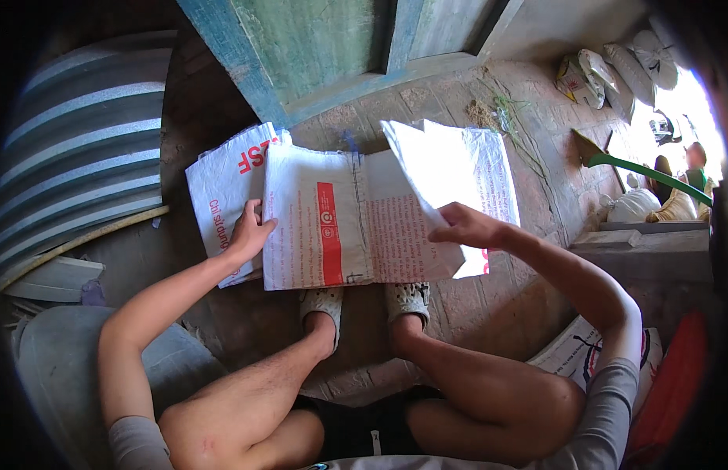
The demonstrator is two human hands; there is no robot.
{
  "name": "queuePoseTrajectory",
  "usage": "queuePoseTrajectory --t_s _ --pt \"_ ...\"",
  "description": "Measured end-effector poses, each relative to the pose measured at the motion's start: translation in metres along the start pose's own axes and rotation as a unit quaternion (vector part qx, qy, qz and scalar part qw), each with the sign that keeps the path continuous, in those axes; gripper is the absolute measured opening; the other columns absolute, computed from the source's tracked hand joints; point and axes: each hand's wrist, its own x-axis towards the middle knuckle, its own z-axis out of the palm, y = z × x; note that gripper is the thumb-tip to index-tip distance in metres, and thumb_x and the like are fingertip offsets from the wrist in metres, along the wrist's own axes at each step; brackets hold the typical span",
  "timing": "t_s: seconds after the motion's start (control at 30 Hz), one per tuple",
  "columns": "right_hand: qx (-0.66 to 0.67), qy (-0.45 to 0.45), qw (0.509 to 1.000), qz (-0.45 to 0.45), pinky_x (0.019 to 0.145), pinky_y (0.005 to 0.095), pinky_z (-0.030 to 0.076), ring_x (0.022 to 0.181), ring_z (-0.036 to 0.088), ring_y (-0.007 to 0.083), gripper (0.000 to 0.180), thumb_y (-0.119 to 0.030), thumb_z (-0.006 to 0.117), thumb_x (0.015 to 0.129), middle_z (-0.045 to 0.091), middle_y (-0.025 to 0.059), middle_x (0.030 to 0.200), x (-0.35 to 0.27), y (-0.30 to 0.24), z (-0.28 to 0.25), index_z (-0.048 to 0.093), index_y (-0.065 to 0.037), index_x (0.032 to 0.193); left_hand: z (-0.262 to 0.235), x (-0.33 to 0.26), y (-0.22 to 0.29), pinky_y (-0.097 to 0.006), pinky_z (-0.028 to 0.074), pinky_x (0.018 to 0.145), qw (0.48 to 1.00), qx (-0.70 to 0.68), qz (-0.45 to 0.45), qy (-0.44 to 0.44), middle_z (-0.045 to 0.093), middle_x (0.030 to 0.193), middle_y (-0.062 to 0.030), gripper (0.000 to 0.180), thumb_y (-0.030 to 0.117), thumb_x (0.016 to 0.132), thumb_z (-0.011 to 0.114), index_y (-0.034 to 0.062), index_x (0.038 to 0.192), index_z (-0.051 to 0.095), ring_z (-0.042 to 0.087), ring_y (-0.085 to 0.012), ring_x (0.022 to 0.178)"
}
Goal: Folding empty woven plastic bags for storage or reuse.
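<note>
A white woven plastic sack (292, 208) with red print lies spread like an open book, above my feet. My left hand (250, 233) is at its left edge, thumb over the edge and fingers curled against it. More folded white sacks (211, 188) with large red letters lie partly under that edge. My right hand (467, 226) is closed on the lower edge of a raised, bright white flap (415, 168), which stands tilted above the right half. Beneath the flap, another printed white layer (493, 184) spreads to the right. The fingertips of my right hand are partly hidden by the flap.
Corrugated metal sheeting (97, 117) stands at the left. A blue-green wooden door (325, 55) is ahead. At the right are a green-handled tool (642, 166), filled bags (630, 205) and a low step (646, 254). Another printed sack (567, 352) lies beside my right knee.
</note>
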Motion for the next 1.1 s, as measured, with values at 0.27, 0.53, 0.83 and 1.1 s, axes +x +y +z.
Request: queuePoseTrajectory --t_s 0.27,0.53,0.83,1.1 --pt "-0.166 0.031 0.985 -0.028 0.071 0.0438 0.054 0.071 0.067 0.0284 0.029 -0.023 0.062 0.091 0.069 0.0197 0.08 0.036 0.005 0.046 0.068 0.005 0.095 0.005 0.011 -0.03 -0.039 0.051 0.077 0.997 -0.038 0.042 -0.047 0.068 0.097 -0.0174 0.039 0.022 0.089 0.073 -0.0012 0.115 0.055 0.066 -0.0234 0.087" --pt "-0.288 0.006 0.951 -0.114 0.079 0.0532 0.052 0.087 0.066 0.0453 0.03 -0.024 0.061 0.092 0.066 0.0262 0.089 0.062 0.032 0.048 0.058 0.005 0.098 0.004 0.013 -0.03 -0.038 0.051 0.081 0.995 -0.058 0.057 -0.065 0.067 0.099 -0.0161 0.036 0.019 0.09 0.071 -0.0022 0.112 0.053 0.065 -0.0213 0.09" --pt "-0.28 -0.01 0.955 -0.096 0.087 0.0533 0.05 0.099 0.065 0.0434 0.026 -0.021 0.064 0.092 0.066 0.0251 0.099 0.077 0.043 0.065 0.058 0.002 0.105 0.009 0.012 -0.018 -0.038 0.051 0.085 0.991 -0.097 0.065 -0.072 0.067 0.104 -0.0175 0.035 0.017 0.091 0.069 -0.0032 0.115 0.053 0.065 -0.0219 0.095" --pt "-0.25 0.015 0.962 -0.11 0.094 0.0508 0.05 0.11 0.063 0.0423 0.03 -0.023 0.055 0.096 0.066 0.0254 0.109 0.087 0.054 0.075 0.062 0.002 0.111 0.012 0.013 -0.015 -0.038 0.052 0.085 0.99 -0.095 0.069 -0.076 0.068 0.107 -0.0192 0.039 0.017 0.091 0.069 -0.004 0.119 0.052 0.066 -0.0229 0.098"
